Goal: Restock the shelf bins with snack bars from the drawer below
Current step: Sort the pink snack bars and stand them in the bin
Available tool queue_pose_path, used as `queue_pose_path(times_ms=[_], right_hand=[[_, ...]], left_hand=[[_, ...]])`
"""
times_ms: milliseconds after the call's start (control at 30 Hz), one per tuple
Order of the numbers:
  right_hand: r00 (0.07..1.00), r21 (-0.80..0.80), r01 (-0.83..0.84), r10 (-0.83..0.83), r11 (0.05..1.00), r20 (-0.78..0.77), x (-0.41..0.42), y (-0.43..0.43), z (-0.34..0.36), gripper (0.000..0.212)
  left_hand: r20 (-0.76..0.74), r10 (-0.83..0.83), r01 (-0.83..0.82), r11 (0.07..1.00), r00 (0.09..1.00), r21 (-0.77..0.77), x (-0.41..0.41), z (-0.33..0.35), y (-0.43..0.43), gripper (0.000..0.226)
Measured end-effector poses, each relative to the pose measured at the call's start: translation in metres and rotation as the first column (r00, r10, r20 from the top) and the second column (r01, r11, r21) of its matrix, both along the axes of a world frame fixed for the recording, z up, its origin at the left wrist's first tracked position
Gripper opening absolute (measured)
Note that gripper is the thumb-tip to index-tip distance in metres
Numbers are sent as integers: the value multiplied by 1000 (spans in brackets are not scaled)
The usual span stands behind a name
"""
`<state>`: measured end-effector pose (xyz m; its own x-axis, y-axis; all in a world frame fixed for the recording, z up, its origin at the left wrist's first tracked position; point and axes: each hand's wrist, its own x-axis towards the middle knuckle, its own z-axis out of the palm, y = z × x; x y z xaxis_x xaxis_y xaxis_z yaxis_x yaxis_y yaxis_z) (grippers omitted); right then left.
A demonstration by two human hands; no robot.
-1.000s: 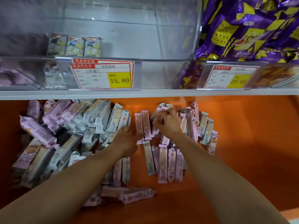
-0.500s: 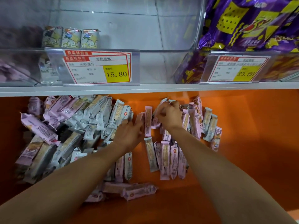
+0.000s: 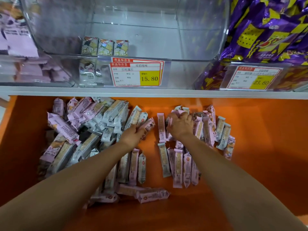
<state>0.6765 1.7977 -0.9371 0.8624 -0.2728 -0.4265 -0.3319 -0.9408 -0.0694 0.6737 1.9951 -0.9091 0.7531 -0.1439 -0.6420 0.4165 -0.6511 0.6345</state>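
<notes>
Pink and white snack bars (image 3: 93, 124) lie heaped in the orange drawer (image 3: 260, 147). A second group of snack bars (image 3: 180, 165) lies in rows right of centre. My left hand (image 3: 133, 136) reaches into the drawer's middle and grips a pink bar (image 3: 147, 126) at the heap's right edge. My right hand (image 3: 180, 125) is curled over the far end of the right group, holding several bars bunched under its fingers. Above, a clear shelf bin (image 3: 196, 47) holds a few small packets (image 3: 105, 47) at its left.
A white shelf edge (image 3: 150, 92) runs across above the drawer, with price tags (image 3: 135, 74) reading 15.80 and 23.60. Purple and yellow bags (image 3: 266, 30) fill the right bin. Pink packs (image 3: 25, 64) sit in the left bin.
My left hand moved up and right onto a bar at the heap's edge. My right hand stayed on the right group, gathering bars. The camera tilted up, showing more shelf.
</notes>
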Motion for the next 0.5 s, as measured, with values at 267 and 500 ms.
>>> queue_pose_path(times_ms=[267,500], right_hand=[[996,-60,-43,38,997,-81,5,2,-10,47],[973,379,-57,-34,924,230,1,-2,3,23]], left_hand=[[-151,221,-251,940,964,-230,3,7,18,44],[-149,162,-196,947,975,-253,5,7,30,38]])
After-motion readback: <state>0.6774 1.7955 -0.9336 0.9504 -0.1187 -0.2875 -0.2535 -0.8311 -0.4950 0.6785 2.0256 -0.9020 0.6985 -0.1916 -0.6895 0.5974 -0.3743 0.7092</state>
